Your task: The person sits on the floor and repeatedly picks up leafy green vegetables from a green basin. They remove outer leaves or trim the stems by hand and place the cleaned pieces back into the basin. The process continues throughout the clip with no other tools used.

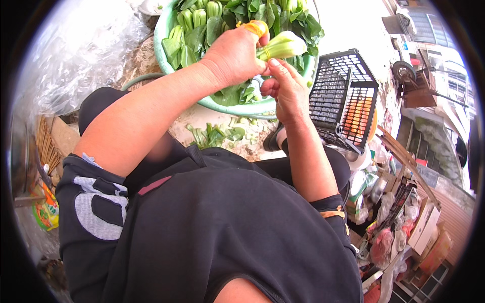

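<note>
A bunch of bok choy (286,44) with a thin yellow rubber band (266,53) around its stalks is in my left hand (237,51), its pale base pointing right. Several orange rubber bands (255,28) circle the fingers of this hand. My right hand (291,89) is just below the bunch, thumb tip beside the banded stalks and fingers curled; what it pinches, if anything, is hidden. Under both hands is a round green plastic basin (161,49). More bok choy bunches (199,18) lie in it, pale bases and dark leaves showing.
Right of the basin, a black plastic crate (329,94) stands tilted, something orange behind its mesh. Trimmed leaves (216,135) litter the ground before my lap. Clear plastic sheeting (87,53) heaps up at left. Bags and boxes (390,235) crowd the lower right; a wheeled cart (416,79) stands farther off.
</note>
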`<act>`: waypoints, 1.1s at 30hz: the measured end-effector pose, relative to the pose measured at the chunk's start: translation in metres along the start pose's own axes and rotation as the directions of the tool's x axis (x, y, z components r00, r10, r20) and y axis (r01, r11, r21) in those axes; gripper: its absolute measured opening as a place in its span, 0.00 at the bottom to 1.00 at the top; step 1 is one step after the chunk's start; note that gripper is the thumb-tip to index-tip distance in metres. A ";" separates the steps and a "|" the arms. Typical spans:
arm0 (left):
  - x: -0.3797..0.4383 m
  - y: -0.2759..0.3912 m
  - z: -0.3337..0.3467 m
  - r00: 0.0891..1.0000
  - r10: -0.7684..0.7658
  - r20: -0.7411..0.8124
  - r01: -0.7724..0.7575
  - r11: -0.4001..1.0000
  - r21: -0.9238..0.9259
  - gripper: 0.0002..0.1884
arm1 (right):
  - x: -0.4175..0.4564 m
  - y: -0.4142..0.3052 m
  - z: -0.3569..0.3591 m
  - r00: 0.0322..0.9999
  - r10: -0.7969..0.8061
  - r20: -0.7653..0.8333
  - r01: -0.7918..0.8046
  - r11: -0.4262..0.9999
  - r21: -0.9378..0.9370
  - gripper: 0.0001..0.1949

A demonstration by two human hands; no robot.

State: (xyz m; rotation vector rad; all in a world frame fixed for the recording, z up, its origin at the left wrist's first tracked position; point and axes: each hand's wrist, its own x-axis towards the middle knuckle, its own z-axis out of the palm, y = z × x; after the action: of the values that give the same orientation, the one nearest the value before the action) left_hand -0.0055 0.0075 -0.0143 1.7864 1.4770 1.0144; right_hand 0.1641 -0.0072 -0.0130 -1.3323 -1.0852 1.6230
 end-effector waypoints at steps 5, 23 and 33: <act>-0.009 0.006 0.014 0.994 0.041 0.096 -0.041 0.999 -0.005 0.21 | 0.016 0.023 0.001 0.995 -0.062 -0.078 0.068 0.995 0.069 0.14; -0.067 0.054 -0.026 0.838 0.519 -0.166 -0.543 0.824 -0.165 0.15 | 0.092 -0.016 0.046 0.987 0.000 0.158 0.081 0.858 -0.507 0.18; -0.058 0.048 -0.052 0.838 0.396 -0.376 -0.501 0.831 -0.242 0.13 | 0.238 -0.030 0.130 0.992 -0.034 -0.118 0.005 0.972 -0.235 0.18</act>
State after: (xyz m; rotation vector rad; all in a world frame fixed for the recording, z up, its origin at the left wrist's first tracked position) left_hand -0.0300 -0.0594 0.0422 1.8195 0.9648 1.7472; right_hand -0.0031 0.2043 -0.0539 -1.5471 -1.2408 1.4121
